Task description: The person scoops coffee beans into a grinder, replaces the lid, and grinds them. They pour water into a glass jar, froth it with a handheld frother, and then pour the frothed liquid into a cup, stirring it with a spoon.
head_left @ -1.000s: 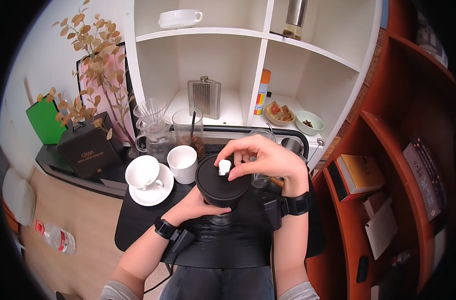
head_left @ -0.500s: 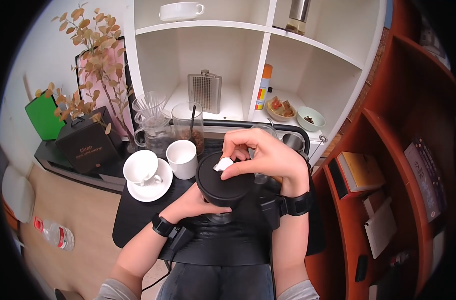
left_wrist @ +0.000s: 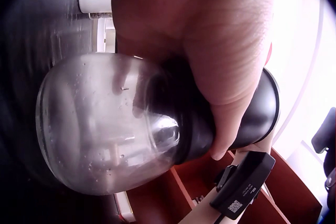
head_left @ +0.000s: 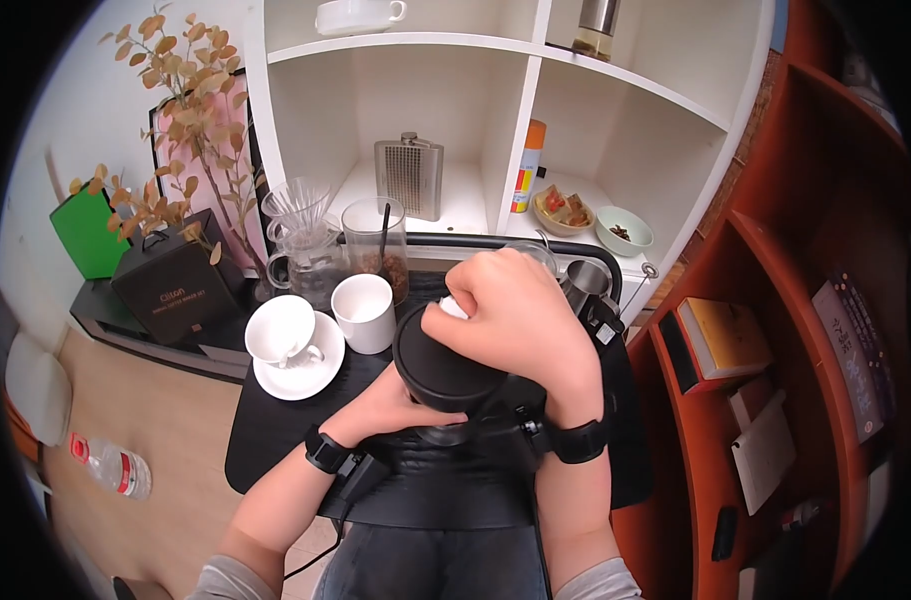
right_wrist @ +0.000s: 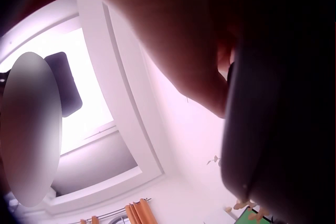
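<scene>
A hand coffee grinder [head_left: 445, 372] stands at the front of the black table, with a flat black round top and a clear glass jar [left_wrist: 105, 124] below. My left hand [head_left: 380, 408] grips its black neck from the left, thumb across the front. Over the far right part of the top, my right hand [head_left: 520, 315] pinches a small crumpled white piece, like tissue [head_left: 455, 308], its fingers mostly hidden behind the back of the hand. The right wrist view has the right hand [right_wrist: 178, 40] at the grinder's dark side [right_wrist: 273, 103].
Left of the grinder are a white mug [head_left: 364, 315] and a white cup [head_left: 280, 330] tipped on a saucer [head_left: 305, 382]. Behind stand a glass dripper [head_left: 297, 212] and a glass of brown bits [head_left: 393, 280]. A metal jug [head_left: 587, 283] is at the back right.
My right hand has turned knuckles-up and moved the white piece toward the far edge of the grinder's top. The left hand keeps its grip.
</scene>
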`<state>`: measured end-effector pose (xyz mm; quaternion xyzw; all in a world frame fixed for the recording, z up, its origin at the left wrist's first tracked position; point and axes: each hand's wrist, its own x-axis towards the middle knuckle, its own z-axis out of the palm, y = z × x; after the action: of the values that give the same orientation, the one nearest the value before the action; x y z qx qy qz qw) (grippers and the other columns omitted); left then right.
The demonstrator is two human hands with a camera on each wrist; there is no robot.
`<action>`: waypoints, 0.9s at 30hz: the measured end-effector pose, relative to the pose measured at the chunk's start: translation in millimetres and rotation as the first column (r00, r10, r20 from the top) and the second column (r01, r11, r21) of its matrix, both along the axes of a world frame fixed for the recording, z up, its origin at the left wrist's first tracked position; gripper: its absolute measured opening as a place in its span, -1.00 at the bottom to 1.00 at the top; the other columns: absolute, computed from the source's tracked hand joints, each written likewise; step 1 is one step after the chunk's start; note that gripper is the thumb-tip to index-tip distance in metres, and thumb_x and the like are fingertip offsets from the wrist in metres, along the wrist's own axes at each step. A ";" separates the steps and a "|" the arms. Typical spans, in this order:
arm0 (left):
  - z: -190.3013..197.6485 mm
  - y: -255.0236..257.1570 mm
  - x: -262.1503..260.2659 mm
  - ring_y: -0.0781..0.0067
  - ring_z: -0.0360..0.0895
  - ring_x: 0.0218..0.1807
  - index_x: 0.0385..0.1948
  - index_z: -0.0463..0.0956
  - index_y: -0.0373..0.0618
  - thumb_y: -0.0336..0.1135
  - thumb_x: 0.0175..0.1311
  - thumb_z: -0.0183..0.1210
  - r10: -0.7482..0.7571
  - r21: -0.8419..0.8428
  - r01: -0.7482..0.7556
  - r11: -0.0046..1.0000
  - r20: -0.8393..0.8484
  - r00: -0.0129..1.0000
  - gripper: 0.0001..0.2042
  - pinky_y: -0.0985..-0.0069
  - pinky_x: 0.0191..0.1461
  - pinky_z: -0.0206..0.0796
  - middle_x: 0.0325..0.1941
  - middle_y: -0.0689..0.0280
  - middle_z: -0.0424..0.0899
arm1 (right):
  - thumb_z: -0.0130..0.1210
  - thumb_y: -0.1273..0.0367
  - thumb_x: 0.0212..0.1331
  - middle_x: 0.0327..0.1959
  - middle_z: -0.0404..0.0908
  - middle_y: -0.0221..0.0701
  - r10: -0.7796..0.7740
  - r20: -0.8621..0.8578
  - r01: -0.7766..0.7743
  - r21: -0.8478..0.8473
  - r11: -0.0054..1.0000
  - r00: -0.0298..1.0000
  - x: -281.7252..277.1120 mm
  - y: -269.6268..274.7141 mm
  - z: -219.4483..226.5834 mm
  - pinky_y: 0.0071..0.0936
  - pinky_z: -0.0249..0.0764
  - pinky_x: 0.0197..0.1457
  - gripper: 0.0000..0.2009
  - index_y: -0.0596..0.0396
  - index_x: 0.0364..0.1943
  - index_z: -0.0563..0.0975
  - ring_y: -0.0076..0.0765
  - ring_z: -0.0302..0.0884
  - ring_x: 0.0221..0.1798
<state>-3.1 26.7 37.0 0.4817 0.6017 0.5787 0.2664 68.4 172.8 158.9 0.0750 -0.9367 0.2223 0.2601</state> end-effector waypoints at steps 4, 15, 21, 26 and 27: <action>0.0 -0.2 -0.9 0.54 0.36 0.15 0.17 0.21 -0.21 -0.48 -0.09 0.40 -0.031 -0.013 0.032 0.999 0.051 0.998 -0.29 0.51 0.16 0.29 0.11 0.29 0.43 | 0.07 0.15 0.07 -0.80 0.20 -0.04 -0.076 0.049 0.079 -0.062 0.995 0.996 -2.7 -0.3 -2.6 -0.27 0.19 -0.57 -0.49 0.32 -0.79 0.28 0.05 0.20 -0.69; 3.6 -0.4 1.1 0.50 0.36 0.11 0.05 0.37 -0.24 -0.43 -0.16 0.44 -0.002 -0.016 0.004 1.000 0.142 0.990 -0.37 0.48 0.23 0.18 0.05 0.30 0.48 | -0.05 0.29 0.25 -0.58 0.52 -0.08 0.018 0.070 -0.005 -0.183 0.983 0.997 24.1 26.0 17.5 -0.26 0.39 -0.32 -0.69 0.30 -0.48 0.50 0.09 0.50 -0.43; 2.7 -0.2 0.1 0.60 0.37 0.09 0.15 0.24 -0.18 -0.49 -0.08 0.39 -0.024 -0.007 0.024 1.000 0.080 0.996 -0.32 0.56 0.08 0.34 0.06 0.35 0.44 | 0.07 0.49 0.11 -0.68 0.40 -0.31 0.167 0.115 -0.157 -0.089 0.984 0.979 31.8 26.7 3.3 -0.44 0.25 -0.50 -0.76 0.16 -0.11 0.48 -0.34 0.32 -0.63; 2.8 0.4 -0.2 0.57 0.37 0.11 0.14 0.25 -0.19 -0.47 -0.09 0.39 -0.020 -0.019 0.021 1.000 0.044 0.999 -0.33 0.53 0.14 0.30 0.07 0.32 0.45 | 0.14 0.50 0.02 -0.63 0.42 -0.30 0.201 0.193 -0.185 -0.097 0.978 0.960 33.7 16.6 9.1 -0.45 0.32 -0.45 -0.51 0.09 0.12 0.38 -0.33 0.39 -0.57; 3.2 0.6 0.4 0.55 0.38 0.11 0.14 0.26 -0.19 -0.46 -0.10 0.40 -0.004 -0.015 0.004 1.000 0.028 1.000 -0.33 0.52 0.15 0.29 0.07 0.31 0.46 | 0.15 0.49 0.00 -0.64 0.42 -0.31 0.234 0.177 -0.216 -0.117 0.969 0.956 33.2 16.2 8.8 -0.45 0.33 -0.44 -0.50 0.10 0.12 0.37 -0.33 0.39 -0.57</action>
<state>-2.7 27.3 40.2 0.4726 0.6012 0.5804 0.2798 101.6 189.0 167.7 0.1472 -0.9307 0.3013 0.1461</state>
